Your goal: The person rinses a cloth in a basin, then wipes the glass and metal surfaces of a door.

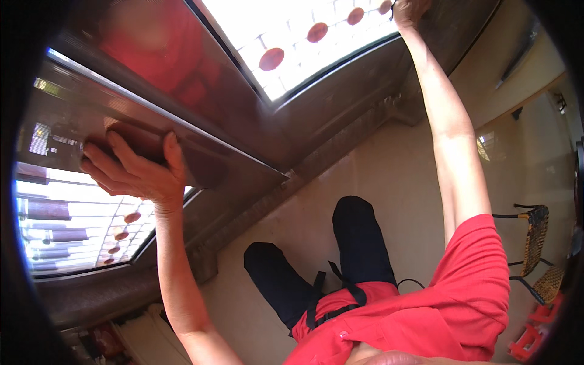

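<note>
My left hand is raised against a glossy dark brown door panel, its fingers spread and no object seen in it. A dark reddish shape behind those fingers looks like the hand's own reflection. Beside the panel runs a bright metal edge, and past it another glossy brown panel mirrors a red shirt. At the top right my right hand reaches the corner of a bright window pane. The picture's rim cuts that hand off, so its grip is hidden. Red-brown oval ornaments line the grille at this pane.
A second grille window is at the left. A ridged brown sill crosses above the pale floor, near my dark-covered legs. To the right stand a woven chair and a red plastic object.
</note>
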Demonstrator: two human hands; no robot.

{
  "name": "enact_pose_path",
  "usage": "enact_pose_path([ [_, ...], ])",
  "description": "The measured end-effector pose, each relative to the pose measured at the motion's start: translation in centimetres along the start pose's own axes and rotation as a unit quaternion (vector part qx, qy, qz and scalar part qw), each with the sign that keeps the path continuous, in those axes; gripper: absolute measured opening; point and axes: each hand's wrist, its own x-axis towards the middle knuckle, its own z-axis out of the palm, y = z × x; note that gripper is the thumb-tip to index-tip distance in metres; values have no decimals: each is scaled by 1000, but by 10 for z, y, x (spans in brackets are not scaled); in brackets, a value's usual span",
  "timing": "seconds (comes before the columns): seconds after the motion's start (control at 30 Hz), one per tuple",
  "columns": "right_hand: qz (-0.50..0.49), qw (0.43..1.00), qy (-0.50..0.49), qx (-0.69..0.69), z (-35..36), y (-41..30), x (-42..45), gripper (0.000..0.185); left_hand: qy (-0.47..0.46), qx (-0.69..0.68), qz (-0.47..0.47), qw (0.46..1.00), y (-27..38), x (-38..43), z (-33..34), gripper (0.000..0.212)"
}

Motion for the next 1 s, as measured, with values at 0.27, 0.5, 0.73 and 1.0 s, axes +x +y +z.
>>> enact_pose_path([
  [0.27, 151, 981, 20, -123, -18, 105, -108, 50, 8, -18, 14, 1000, -1, 14, -3, 72],
  [0.5, 491, 870, -40, 12, -14, -19, -255, 67, 17, -13, 34, 999, -10, 10, -1, 71],
  [0.73, 494, 829, -259, 27, -43, -166, -337, 69, 52, -2, 23, 998, -5, -2, 16, 73],
  [1.0, 575, 803, -141, 68, -50, 4, -276, 77, 33, -46, 31, 998, -8, -4, 6, 73],
])
